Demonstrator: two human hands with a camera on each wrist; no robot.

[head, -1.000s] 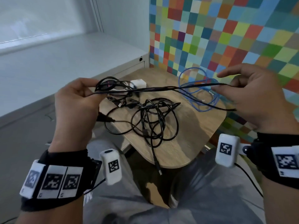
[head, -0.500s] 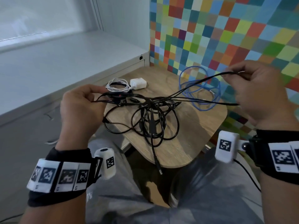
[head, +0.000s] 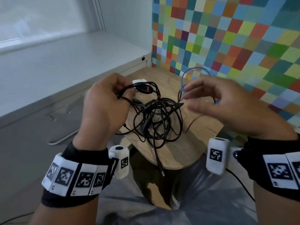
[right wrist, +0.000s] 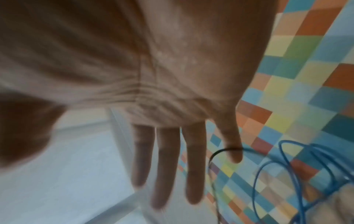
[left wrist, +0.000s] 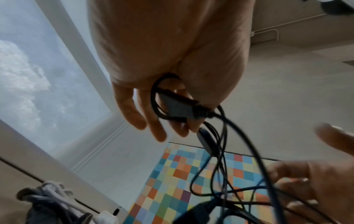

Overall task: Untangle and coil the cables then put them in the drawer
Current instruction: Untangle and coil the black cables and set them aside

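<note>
On the small wooden table under my hands lies the black cable tangle. My left hand grips some of its strands; my right hand hovers beside, fingers spread, holding nothing.

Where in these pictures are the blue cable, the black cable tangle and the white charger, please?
blue cable (right wrist: 287,160): right wrist view, on a loop of its coil.
black cable tangle (head: 155,120): head view, on the crossing strands in its middle.
white charger (head: 138,81): head view, on the top edge showing behind the black cables.
</note>
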